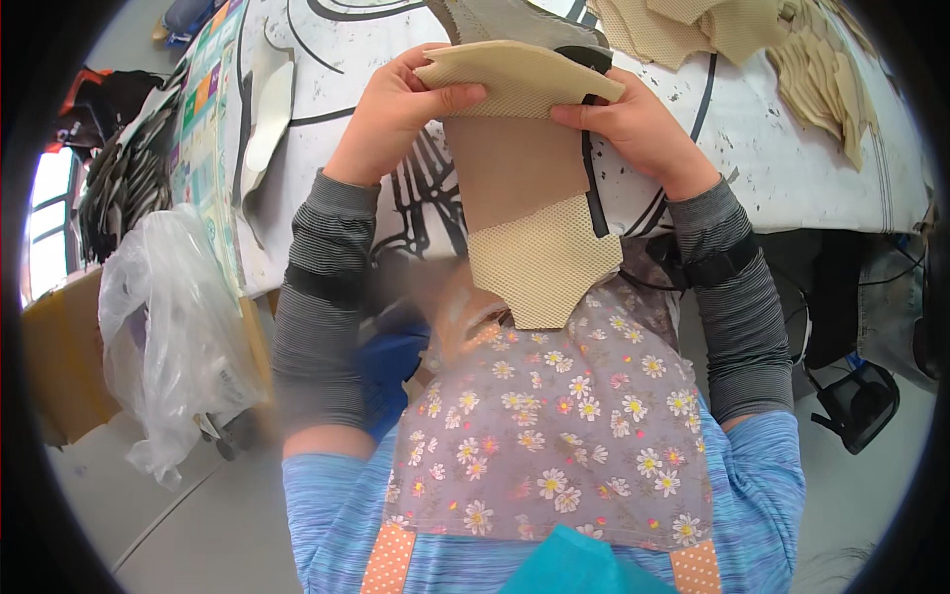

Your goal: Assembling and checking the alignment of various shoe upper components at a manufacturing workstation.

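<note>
Both my hands hold up a long cream mesh fabric piece in front of me, over the table's near edge. My left hand pinches its upper left edge, thumb on the near face. My right hand grips the upper right edge the same way. The top of the piece folds over toward me. Its middle is a smooth tan section, and the lower mesh end hangs against my flowered apron. A black strip runs down the right side. Most of my fingers are hidden behind the fabric.
Cream mesh pieces lie stacked at the far right, with a fanned row of cut pieces beside them. A white cut piece rests on the table's left. Dark pieces and a clear plastic bag hang at the left.
</note>
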`<state>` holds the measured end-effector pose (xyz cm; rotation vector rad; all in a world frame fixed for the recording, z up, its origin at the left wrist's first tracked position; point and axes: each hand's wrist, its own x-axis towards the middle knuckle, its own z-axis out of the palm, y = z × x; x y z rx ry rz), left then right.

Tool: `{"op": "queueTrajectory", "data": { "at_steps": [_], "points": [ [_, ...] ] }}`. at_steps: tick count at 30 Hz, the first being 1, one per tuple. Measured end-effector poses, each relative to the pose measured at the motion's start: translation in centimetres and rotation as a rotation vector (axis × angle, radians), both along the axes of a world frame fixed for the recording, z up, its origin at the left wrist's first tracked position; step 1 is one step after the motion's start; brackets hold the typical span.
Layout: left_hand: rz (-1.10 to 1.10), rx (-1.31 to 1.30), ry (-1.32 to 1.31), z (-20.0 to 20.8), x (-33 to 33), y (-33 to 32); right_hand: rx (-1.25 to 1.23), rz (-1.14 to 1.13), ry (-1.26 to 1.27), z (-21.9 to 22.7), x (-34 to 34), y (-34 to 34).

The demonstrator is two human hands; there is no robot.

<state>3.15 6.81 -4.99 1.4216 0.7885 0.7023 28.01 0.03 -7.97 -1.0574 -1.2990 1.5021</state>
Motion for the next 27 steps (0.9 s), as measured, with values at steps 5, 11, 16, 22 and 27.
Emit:
{"op": "queueTrajectory", "data": {
  "at_steps": [5,11,16,22,27],
  "points": [
    [-0.06,0.102,0.197,2.3,0.8,0.7,0.002,0.008,0.037,0.5,0.0,-0.3],
    [-0.079,0.225,0.406,3.9,1.1,1.1,0.018,0.033,-0.04,0.5,-0.2,0.0],
    [-0.112,0.229,0.353,5.3,2.2,0.7,0.092,0.044,-0.052,0.0,-0.3,-0.1],
    [-0.189,0.319,0.369,5.1,2.1,0.9,0.115,0.089,-0.035,-0.4,0.0,0.1],
    [-0.187,0.381,0.413,5.3,2.1,0.6,0.134,0.027,0.03,-0.6,-0.3,0.0]
  ]
}}
